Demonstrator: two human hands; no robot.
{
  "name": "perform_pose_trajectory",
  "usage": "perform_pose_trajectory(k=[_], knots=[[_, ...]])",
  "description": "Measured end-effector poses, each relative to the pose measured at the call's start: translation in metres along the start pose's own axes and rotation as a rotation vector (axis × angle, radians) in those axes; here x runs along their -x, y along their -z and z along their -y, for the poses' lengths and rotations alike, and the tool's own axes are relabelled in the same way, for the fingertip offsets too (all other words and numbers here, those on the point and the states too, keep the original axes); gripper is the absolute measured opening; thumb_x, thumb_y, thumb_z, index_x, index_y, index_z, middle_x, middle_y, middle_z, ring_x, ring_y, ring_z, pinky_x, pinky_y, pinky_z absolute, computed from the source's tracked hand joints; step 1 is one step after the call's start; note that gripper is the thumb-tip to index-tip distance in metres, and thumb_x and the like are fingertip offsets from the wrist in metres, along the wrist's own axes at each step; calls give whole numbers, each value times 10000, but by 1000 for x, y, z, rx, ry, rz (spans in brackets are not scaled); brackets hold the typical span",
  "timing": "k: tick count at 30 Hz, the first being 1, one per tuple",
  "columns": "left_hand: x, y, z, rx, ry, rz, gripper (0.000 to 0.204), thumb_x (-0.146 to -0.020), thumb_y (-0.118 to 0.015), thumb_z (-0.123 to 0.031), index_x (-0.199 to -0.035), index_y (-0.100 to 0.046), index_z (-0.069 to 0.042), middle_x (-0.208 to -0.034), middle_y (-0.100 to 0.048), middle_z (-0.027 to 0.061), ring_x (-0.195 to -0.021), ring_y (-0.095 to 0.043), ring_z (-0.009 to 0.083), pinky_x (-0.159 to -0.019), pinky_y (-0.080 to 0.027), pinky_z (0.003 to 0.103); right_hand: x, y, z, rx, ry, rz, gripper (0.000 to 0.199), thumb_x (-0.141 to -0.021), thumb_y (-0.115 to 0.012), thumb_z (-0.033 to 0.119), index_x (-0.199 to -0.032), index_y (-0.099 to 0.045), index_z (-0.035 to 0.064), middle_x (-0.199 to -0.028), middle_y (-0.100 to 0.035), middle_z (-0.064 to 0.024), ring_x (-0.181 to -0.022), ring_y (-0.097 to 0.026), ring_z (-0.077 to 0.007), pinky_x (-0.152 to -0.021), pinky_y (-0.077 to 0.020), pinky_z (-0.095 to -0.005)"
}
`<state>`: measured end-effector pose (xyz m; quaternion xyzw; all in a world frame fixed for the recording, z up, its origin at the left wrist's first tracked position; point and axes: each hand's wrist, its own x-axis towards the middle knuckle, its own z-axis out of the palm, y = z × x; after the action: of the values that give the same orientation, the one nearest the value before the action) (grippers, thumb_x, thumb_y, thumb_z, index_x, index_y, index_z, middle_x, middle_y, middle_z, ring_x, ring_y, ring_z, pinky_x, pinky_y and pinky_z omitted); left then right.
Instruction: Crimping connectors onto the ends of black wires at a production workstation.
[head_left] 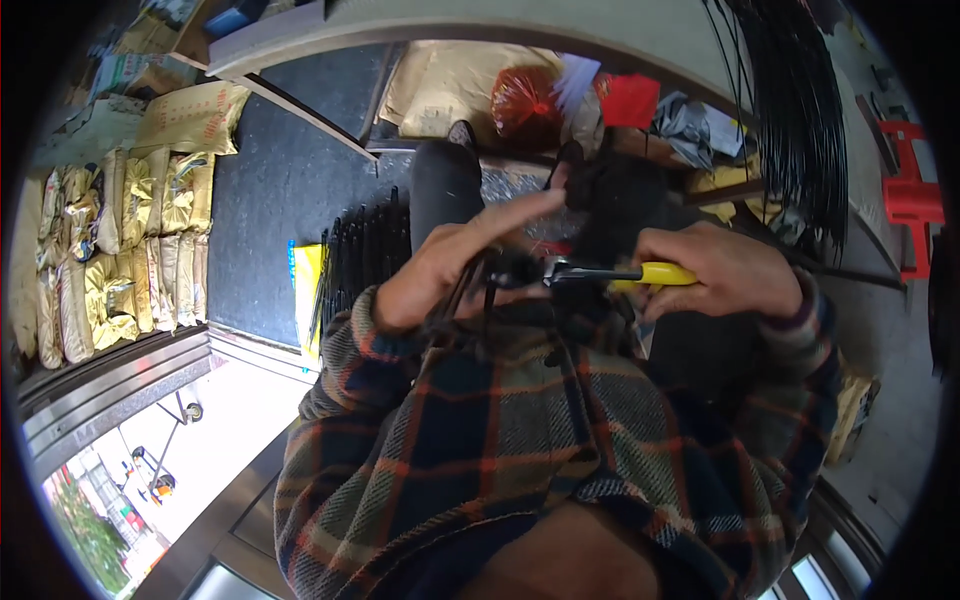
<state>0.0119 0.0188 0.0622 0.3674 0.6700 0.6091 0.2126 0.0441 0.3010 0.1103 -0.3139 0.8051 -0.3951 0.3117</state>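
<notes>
My right hand is wrapped round the yellow handles of a pair of pliers. The metal jaws point left, toward my other hand, and meet a small dark piece whose shape is blurred. Thin black strips are held in my left hand, between thumb and fingers. Its index finger stretches out to the right, above the plier jaws. Whether the jaws close on a strip I cannot make out. Both hands are over my lap, in front of the plaid shirt.
A bundle of black strips stands left of my knee, beside a yellow sheet. More black strands hang from the bench at right. Wrapped packages are stacked far left. A red bag and red stool are beyond.
</notes>
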Motion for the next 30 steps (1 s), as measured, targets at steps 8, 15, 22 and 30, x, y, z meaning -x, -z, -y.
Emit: perform_pose_trajectory(k=[8,15,22,30], knots=[[4,-10,22,-100,-338,-90,619,-511,-843,-287,-992,-623,33,-908,-661,148,-730,-654,224,-651,-489,277,-4,-39,17,182,-7,-275,597,-700,-758,211,-1168,-427,43,-1138,-524,-155,-843,-615,-301,-731,-490,-382],[-4,0,27,-35,-373,84,647,-530,-828,-284,-1052,-602,26,-872,-660,144,-708,-643,225,-600,-479,297,-5,-13,15,-832,-542,330,557,-762,-704,214,-1191,-414,7,-1089,-568,-204,-871,-624,-324,-744,-514,-365],[-11,9,27,-26,-202,-68,622,-530,-827,-286,-1038,-617,5,-872,-663,125,-778,-658,249,-672,-497,307,-16,-22,13,463,16,-377,605,-710,-705,180,-1226,-409,72,-959,-588,-143,-816,-619,-317,-697,-507,-365],[-14,23,31,13,-210,-4,564,-624,-804,-141,-1130,-581,-29,-1031,-635,110,-898,-639,251,-774,-494,322,-26,4,-6,157,125,-172,500,-763,-675,236,-1193,-491,58,-964,-568,-103,-784,-608,-234,-667,-499,-328]])
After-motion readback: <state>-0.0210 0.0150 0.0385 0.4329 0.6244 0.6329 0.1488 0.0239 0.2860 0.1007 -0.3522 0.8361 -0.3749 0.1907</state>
